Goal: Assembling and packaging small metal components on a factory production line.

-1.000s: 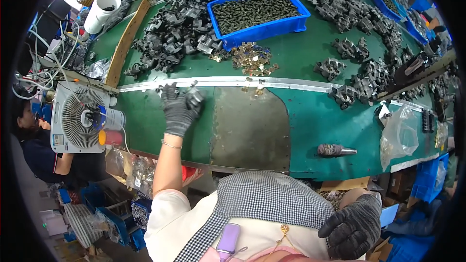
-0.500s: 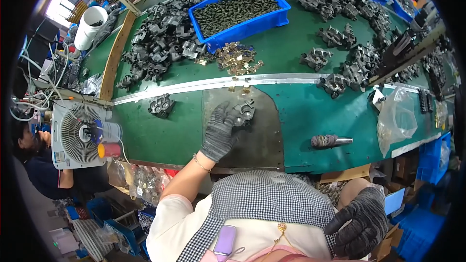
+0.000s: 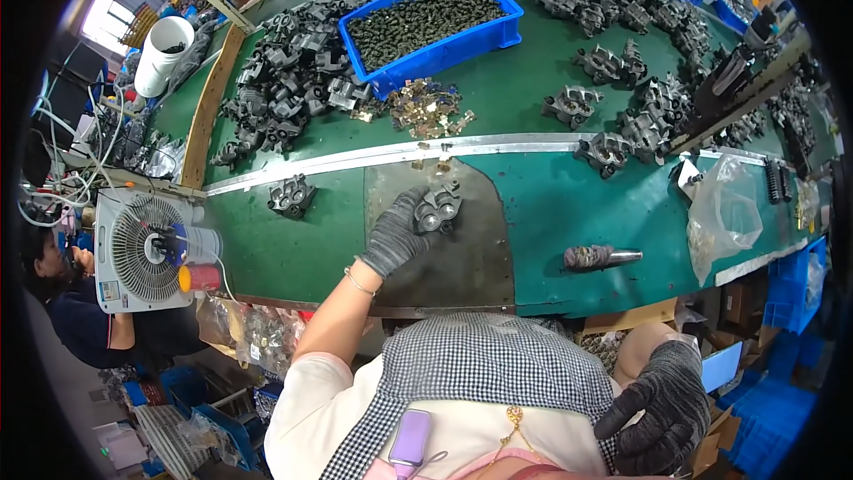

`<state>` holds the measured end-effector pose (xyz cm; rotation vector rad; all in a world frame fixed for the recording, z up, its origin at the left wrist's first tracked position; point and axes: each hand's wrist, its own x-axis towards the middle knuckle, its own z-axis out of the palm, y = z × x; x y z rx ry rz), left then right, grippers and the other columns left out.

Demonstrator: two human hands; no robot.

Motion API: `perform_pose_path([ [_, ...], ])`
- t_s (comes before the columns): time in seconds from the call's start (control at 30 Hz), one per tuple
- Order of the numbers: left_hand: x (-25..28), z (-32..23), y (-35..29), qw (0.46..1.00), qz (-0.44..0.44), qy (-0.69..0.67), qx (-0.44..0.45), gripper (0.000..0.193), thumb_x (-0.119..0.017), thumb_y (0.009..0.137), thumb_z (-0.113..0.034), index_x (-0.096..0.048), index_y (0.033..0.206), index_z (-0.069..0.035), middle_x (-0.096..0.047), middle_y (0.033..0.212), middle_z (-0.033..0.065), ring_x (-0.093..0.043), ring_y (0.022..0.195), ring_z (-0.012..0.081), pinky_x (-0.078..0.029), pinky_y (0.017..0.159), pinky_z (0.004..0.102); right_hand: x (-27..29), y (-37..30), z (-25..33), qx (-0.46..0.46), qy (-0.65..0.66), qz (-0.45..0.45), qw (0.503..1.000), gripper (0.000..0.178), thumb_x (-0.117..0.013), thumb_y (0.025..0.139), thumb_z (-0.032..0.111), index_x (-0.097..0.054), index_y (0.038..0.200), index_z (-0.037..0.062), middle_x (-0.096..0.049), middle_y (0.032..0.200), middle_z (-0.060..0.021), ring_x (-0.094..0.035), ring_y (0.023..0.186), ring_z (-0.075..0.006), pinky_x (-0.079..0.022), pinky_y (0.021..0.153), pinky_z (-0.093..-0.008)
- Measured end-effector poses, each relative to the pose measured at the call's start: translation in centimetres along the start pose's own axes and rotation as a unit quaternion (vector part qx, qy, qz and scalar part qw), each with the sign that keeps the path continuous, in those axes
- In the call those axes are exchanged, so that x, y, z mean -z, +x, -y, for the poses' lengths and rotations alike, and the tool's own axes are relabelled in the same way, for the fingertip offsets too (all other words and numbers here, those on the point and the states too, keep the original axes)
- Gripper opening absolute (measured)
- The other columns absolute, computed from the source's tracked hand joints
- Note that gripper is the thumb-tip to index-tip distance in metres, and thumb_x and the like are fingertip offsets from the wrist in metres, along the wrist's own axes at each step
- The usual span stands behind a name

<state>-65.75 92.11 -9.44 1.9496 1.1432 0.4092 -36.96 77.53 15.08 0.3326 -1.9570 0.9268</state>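
My left hand [image 3: 398,236], in a grey knit glove, grips a grey metal brake caliper [image 3: 438,207] by its left side. Two round bores of the caliper face up over the dark mat [image 3: 471,262]. A second caliper [image 3: 291,196] lies on the green bench to the left. Small brass-coloured clips [image 3: 430,110] sit in a heap beyond the metal strip, and a few rest on the strip's near side. My right hand [image 3: 659,413], gloved too, hangs beside my body off the bench, thumb apart from loosely bent fingers, with nothing visible in it.
A blue tray [image 3: 398,82] full of small dark parts stands at the back. Piles of calipers flank it left [image 3: 293,71] and right [image 3: 613,0]. A cloth-wrapped tool [image 3: 600,257] and a plastic bag [image 3: 724,218] lie right; a fan [image 3: 147,249] stands left near a seated person.
The caliper in my left hand has tilted, so its two bores now show more fully. My right hand stays almost where it was. The whole view has shifted slightly.
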Motion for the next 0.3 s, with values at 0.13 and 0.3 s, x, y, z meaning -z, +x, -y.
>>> perform_pose_path([
  [0.13,-0.1,-0.3,1.6,0.999,0.019,0.028,0.026,0.074,-0.074,0.066,-0.013,-0.035,0.128,-0.002,-0.053,0.116,0.0141,-0.054,0.104,0.0231,-0.046,0.089,0.032,-1.2,-1.2,1.4,0.004,-0.003,0.019,1.0,0.013,-0.057,0.083,0.017,-0.062,0.088,0.0054,-0.06,0.092,-0.0097,-0.058,0.08,-0.024,-0.046,0.081,-0.049],
  [0.3,-1.9,-3.1,3.5,0.996,0.07,-0.037,-0.042,0.073,-0.074,0.07,-0.016,-0.033,0.128,-0.002,-0.054,0.114,0.0112,-0.054,0.104,0.0199,-0.046,0.089,0.0323,-3.4,-4.2,5.4,-0.024,-0.039,0.003,0.999,0.017,-0.055,0.086,0.018,-0.063,0.092,0.0042,-0.061,0.096,-0.0105,-0.059,0.084,-0.0246,-0.046,0.084,-0.0498],
])
